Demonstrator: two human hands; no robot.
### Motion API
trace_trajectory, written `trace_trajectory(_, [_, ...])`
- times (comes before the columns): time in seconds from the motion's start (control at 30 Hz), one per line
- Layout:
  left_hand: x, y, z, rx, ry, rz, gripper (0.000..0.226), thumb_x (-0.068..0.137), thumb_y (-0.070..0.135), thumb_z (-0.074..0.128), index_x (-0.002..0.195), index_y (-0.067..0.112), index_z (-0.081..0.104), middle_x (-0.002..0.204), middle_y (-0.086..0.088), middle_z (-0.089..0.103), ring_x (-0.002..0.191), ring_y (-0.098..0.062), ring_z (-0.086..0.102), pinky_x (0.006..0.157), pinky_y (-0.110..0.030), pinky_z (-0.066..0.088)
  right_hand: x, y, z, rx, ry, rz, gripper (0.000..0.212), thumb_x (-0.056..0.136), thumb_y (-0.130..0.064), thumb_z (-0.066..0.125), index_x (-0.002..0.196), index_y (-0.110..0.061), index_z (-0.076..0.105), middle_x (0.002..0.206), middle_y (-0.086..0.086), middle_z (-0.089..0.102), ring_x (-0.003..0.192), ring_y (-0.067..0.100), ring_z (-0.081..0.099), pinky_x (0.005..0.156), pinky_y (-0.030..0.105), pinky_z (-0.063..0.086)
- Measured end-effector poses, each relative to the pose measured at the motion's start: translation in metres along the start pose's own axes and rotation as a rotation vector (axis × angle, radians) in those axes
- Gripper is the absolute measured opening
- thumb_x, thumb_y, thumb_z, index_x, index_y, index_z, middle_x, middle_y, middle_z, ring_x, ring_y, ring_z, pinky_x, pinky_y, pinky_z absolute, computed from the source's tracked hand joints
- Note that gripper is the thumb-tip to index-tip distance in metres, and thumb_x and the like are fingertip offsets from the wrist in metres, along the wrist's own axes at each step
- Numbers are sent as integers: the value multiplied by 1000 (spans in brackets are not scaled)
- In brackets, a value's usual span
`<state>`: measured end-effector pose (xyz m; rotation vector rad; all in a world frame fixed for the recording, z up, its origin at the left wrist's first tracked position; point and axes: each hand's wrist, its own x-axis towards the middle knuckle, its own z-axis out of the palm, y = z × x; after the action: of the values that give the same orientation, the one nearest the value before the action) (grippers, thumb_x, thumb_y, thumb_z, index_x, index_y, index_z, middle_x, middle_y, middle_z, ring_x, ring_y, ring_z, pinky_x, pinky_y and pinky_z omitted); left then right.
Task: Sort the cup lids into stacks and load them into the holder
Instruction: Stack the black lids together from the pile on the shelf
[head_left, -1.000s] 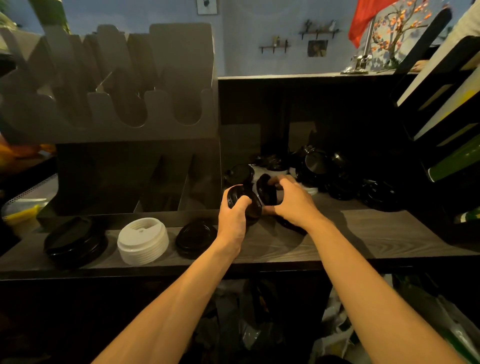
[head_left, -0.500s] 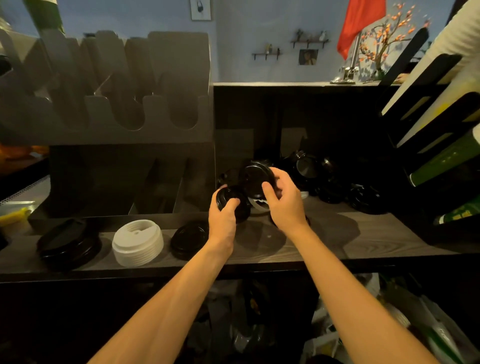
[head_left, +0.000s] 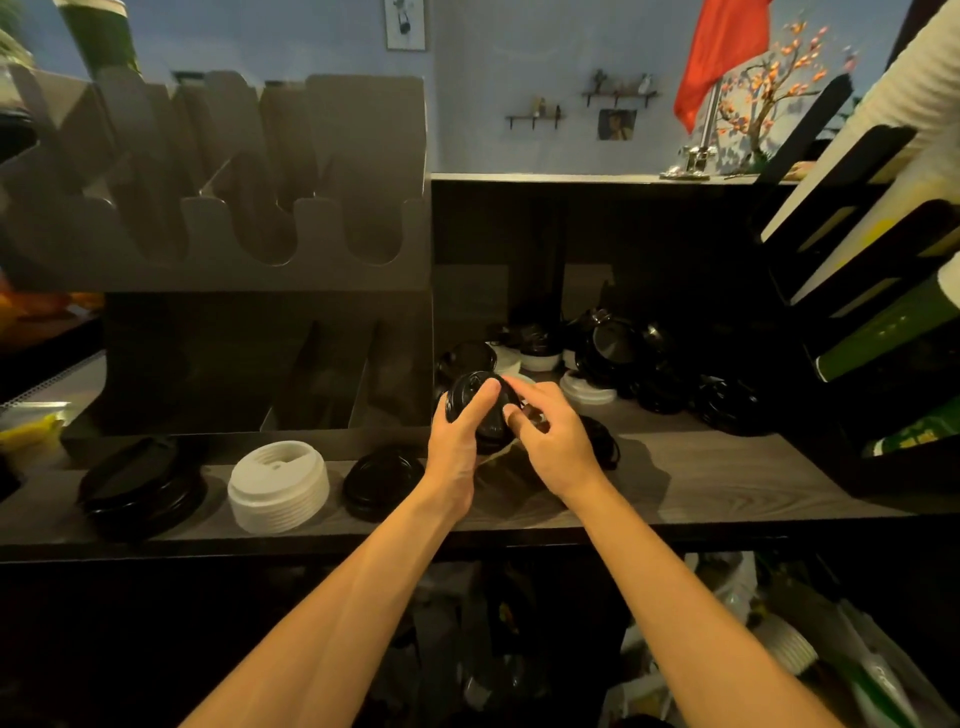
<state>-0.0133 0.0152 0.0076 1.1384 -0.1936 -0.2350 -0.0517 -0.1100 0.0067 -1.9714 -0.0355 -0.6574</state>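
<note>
Holder (head_left: 218, 208) of grey board fills the upper left of the frame, with a row of deep rounded slots cut in its front and dark divided compartments below them. Under it the desk (head_left: 701, 483) of dark wood grain runs across the middle of the frame from left to right.

At the back of the desk, right of centre, lies a loose pile of lids (head_left: 649, 364), mostly black with a few white ones among them. Along the front edge, at the lower left, three stacks stand in a row, apart from each other: a wide black stack (head_left: 140, 486), then a white stack (head_left: 278, 491), then a low black stack (head_left: 382, 480).

In the centre of the frame, just above the desk and in front of the pile, the two hands meet. The left hand (head_left: 457, 441) grasps a black lid (head_left: 475, 405) from below and from the left, its thumb lying across the top. The right hand (head_left: 550, 441) pinches the right edge of the same lid between thumb and forefinger; its other fingers are curled. Whether one lid or several are held together, I cannot tell.
</note>
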Motion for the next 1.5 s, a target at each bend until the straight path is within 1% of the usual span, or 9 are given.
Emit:
trace_trajectory(0.1, [2, -3, -2, 67, -15, 60, 34, 89, 22, 76, 122, 18, 69, 117, -11, 73, 111, -29, 70, 94, -47, 59, -1, 0, -1, 27, 29, 0, 36, 99, -13, 60, 135, -18, 58, 128, -2, 56, 109, 0, 55, 87, 5, 44])
trace_trajectory(0.23, [0, 1, -4, 1, -43, 27, 31, 87, 12, 76, 118, 12, 72, 114, -14, 75, 108, -30, 71, 85, -42, 61, -4, -2, -3, 99, 0, 29, 42, 97, -10, 61, 134, -25, 54, 128, -7, 60, 117, 1, 55, 90, 11, 47])
trace_trajectory(0.33, [-1, 1, -3, 14, -21, 28, 35, 84, 14, 79, 119, 11, 70, 115, -15, 74, 110, -32, 70, 90, -44, 60, -5, -3, -5, 115, 17, 26, 43, 95, -9, 63, 133, -26, 58, 127, -7, 63, 117, 2, 57, 97, 18, 47])
trace_trajectory(0.53, [-11, 1, -1, 205, 109, 257, 37, 87, 28, 80, 119, 23, 61, 117, -1, 69, 112, -21, 67, 86, -36, 61, -10, -11, -9, 206, 147, 44, 40, 90, -13, 73, 128, -22, 62, 110, -9, 69, 99, -6, 63, 80, 11, 52])
trace_trajectory(0.7, [-24, 7, -4, 238, 68, 300, 25, 93, 17, 73, 111, 33, 67, 110, 5, 74, 109, -12, 69, 101, -47, 56, -21, -18, -9, 266, 20, 83, 49, 92, -14, 72, 138, -21, 55, 118, -2, 67, 104, 2, 66, 70, 23, 59])
trace_trajectory(0.93, [-50, 24, -26, 376, -9, 386, 31, 100, 16, 64, 126, 34, 63, 115, 15, 71, 114, -1, 64, 99, -24, 53, -38, -34, 3, 440, 10, 164, 39, 93, -13, 71, 127, -26, 58, 117, 0, 69, 103, 14, 71, 67, 26, 59])
trace_trajectory(1.03, [-54, 38, -42, 424, 28, 381, 33, 100, 14, 63, 132, 20, 65, 118, 10, 72, 114, -6, 66, 100, -25, 53, -36, -47, 9, 462, -32, 217, 21, 98, -21, 64, 118, -18, 62, 106, 5, 72, 89, 14, 73, 64, 25, 57])
trace_trajectory(1.2, [-65, 58, -69, 511, 93, 351, 45, 97, 26, 69, 139, 24, 55, 121, 11, 63, 115, -5, 61, 99, -26, 51, -33, -64, 26, 371, -51, 215, 26, 96, -21, 67, 121, -13, 66, 96, 11, 75, 65, 14, 67, 59, 24, 56])
trace_trajectory(1.5, [-76, 81, -109, 605, 130, 276, 37, 97, 22, 68, 134, 21, 64, 120, 4, 71, 118, -15, 65, 103, -40, 54, -37, -86, 57, 296, -192, 285, 33, 93, -26, 71, 125, -20, 62, 104, 6, 72, 88, 16, 72, 63, 23, 57])
